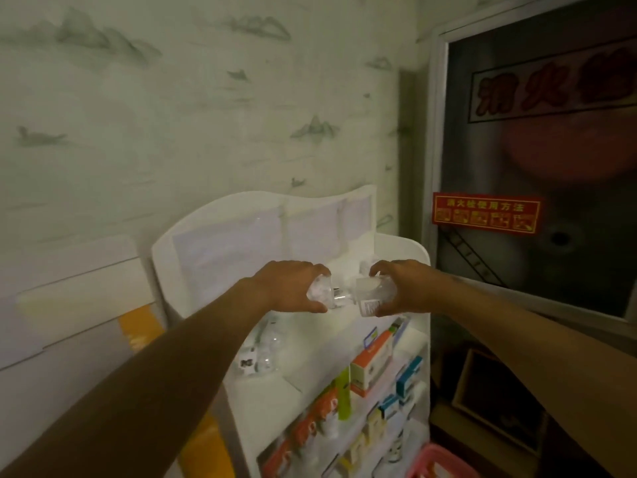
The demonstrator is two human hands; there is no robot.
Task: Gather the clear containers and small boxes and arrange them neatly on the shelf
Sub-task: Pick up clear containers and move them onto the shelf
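Against mountain-print wallpaper, a white shelf (400, 250) (boxes stocked lower down) stands as left hand (293, 288) and right hand (403, 288) each grip a clear container (372, 294), fingers clamped.

Dim, greenish indoor light w/ soft blur overall. White shelf (310, 236) top glares, washing out detail. Forearms darken toward bottom corners. Wide-angle bends door frame (435, 132) at right edge; red sign (486, 212) text smeared.
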